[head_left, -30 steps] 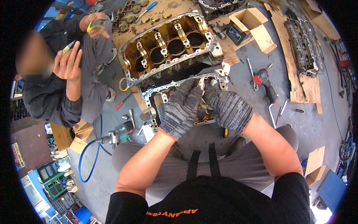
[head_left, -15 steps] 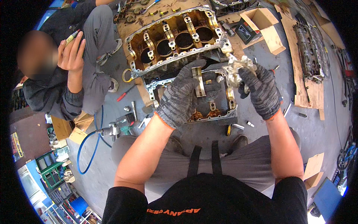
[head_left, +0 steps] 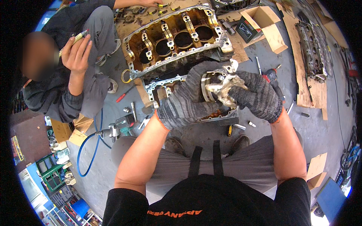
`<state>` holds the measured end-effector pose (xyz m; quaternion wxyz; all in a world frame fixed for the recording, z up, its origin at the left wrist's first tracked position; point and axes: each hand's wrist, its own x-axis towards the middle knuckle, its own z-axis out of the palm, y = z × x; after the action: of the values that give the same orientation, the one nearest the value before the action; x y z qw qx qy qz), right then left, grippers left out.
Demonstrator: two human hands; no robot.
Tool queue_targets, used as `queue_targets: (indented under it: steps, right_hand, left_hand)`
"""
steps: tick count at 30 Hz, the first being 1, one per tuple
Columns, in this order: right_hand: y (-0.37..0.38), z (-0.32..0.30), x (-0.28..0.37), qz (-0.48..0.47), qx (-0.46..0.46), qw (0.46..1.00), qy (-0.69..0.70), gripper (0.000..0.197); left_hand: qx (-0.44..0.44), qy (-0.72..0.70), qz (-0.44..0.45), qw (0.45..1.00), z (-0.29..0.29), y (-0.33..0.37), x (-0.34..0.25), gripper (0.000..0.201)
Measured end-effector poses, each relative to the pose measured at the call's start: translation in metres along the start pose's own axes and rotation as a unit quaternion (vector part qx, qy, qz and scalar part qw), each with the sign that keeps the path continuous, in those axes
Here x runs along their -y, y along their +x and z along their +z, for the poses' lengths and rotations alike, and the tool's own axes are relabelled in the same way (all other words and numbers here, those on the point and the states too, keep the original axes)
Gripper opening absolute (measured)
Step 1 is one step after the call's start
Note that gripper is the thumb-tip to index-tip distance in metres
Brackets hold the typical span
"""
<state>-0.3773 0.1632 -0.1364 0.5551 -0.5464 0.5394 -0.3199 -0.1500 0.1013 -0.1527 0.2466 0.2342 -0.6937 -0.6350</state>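
Both my hands wear dark grey striped knit gloves with orange cuffs. My left hand (head_left: pixel 184 100) is closed around a curved metal bearing shell (head_left: pixel 204 87). Crumpled in my right hand (head_left: pixel 260 96) is a dirty whitish rag (head_left: pixel 227 90), brought up against the shell's inner side. Directly below my hands lies a metal engine frame (head_left: pixel 154 89), largely covered by them. Beyond it rests an open engine block (head_left: pixel 171 59) with several round bores and brown, oily inner walls.
At left a person (head_left: pixel 81 56) crouches, one hand holding a small tube (head_left: pixel 80 36), the other reaching toward bearing shells. An impact wrench (head_left: pixel 122 124) with a blue hose (head_left: pixel 80 160) lies on the floor. A power tool (head_left: pixel 273 79) and an opened carton (head_left: pixel 262 19) are at right.
My right hand has moved left, bringing the rag from beside the shell onto it. My left hand has turned the shell. The other person's arm now stretches over the parts at the back.
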Motion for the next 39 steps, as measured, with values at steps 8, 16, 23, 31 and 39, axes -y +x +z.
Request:
queue_targets:
  steps: [8,16,23,31,39]
  right_hand:
    - [0.009,0.018,-0.017,-0.136,0.105,0.983,-0.067,0.032]
    - [0.011,0.064,-0.029,0.014,-0.142,0.985,-0.101,0.043]
    - [0.042,-0.048,-0.078,-0.240,-0.420,0.821,-0.302,0.031]
    - [0.051,-0.019,-0.259,0.078,0.173,0.818,-0.543,0.052]
    - [0.077,0.012,-0.236,0.196,0.093,0.842,-0.494,0.061]
  left_hand:
    - [0.107,0.064,0.017,0.992,0.002,-0.003,0.006,0.074]
    - [-0.033,0.009,-0.065,0.997,0.018,-0.009,0.029,0.079]
    - [-0.126,0.061,-0.071,0.988,0.019,-0.003,0.017,0.059]
    - [-0.168,-0.233,-0.121,0.950,-0.024,-0.002,-0.010,0.048]
    - [-0.073,-0.346,-0.021,0.935,-0.039,-0.020,-0.014,0.051]
